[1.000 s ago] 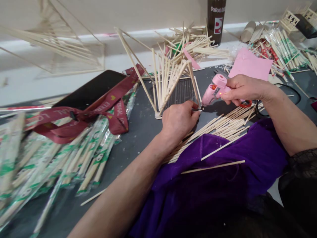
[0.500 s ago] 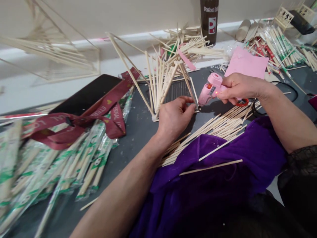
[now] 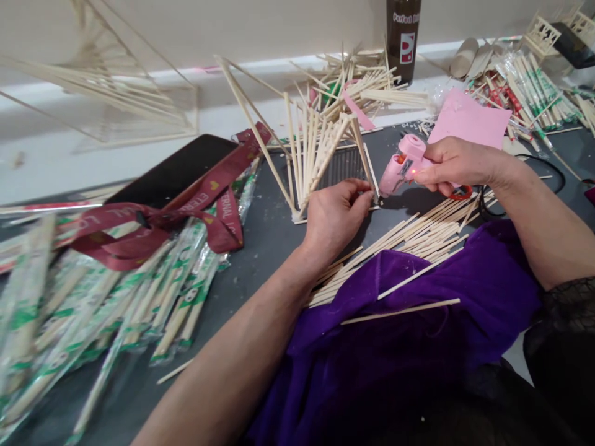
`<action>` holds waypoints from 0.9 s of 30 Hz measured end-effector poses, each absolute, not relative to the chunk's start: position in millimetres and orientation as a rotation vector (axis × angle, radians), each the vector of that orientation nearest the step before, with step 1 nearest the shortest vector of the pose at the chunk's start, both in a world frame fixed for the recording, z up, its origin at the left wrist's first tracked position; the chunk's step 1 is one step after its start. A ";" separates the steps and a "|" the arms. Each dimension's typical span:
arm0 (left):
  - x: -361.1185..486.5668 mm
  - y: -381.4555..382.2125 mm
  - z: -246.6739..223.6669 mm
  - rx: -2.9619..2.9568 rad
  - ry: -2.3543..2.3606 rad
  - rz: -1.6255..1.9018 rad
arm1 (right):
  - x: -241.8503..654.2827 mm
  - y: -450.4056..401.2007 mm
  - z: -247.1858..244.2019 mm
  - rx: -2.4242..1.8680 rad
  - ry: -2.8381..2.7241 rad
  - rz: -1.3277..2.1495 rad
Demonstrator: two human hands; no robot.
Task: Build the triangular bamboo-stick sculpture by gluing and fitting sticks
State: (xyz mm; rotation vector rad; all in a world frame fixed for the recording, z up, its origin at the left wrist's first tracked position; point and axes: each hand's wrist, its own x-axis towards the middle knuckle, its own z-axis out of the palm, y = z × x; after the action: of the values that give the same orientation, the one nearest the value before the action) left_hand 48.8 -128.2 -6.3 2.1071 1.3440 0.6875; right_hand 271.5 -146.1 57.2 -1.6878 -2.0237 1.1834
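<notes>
A frame of thin wooden sticks [image 3: 326, 161] stands on the dark table, slanted sticks fanning across it. My left hand [image 3: 335, 214] is closed in a pinch at the frame's near right corner; the exact spot between thumb and fingers is partly hidden. In my right hand [image 3: 458, 164] is a pink hot glue gun [image 3: 403, 166], with an orange light glowing on its side. Its nozzle points down beside that same corner, close to my left fingertips. Whether the tip touches the wood I cannot tell. Loose thin sticks [image 3: 409, 238] lie just in front of both hands.
Wrapped chopsticks [image 3: 181, 316] cover the left side, beneath a black tablet-like slab [image 3: 176, 170] and a maroon ribbon [image 3: 218, 217]. Behind the frame are a stick pile [image 3: 372, 77] and a dark bottle [image 3: 403, 43]. Purple cloth [image 3: 362, 359] drapes the near edge; pink paper [image 3: 469, 121] lies right.
The whole view has shifted slightly, so everything sits a little further right. Both hands, the glue gun and the frame keep nearly the same places relative to each other.
</notes>
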 end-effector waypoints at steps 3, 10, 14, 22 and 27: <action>49.0 -128.1 -6.8 2.105 1.341 0.698 | 269.7 -147.3 59.5 -1.716 -2.032 1.152; 49.1 -128.0 -6.6 2.100 1.356 0.689 | 269.7 -147.5 59.2 -1.720 -2.013 1.148; 49.3 -127.8 -6.8 2.107 1.343 0.697 | 271.9 -146.2 56.5 -1.680 -2.025 1.186; 48.5 -128.9 -5.9 2.089 1.349 0.689 | 272.8 -147.1 58.4 -1.704 -2.047 1.171; 48.1 -128.3 -7.0 2.093 1.348 0.682 | 273.5 -145.3 57.4 -1.709 -2.062 1.156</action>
State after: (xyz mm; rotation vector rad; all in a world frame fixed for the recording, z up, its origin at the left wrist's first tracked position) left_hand 48.1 -128.3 -7.0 2.0928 1.3482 0.6822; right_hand 273.5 -145.3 57.4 -1.7087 -2.0621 1.1563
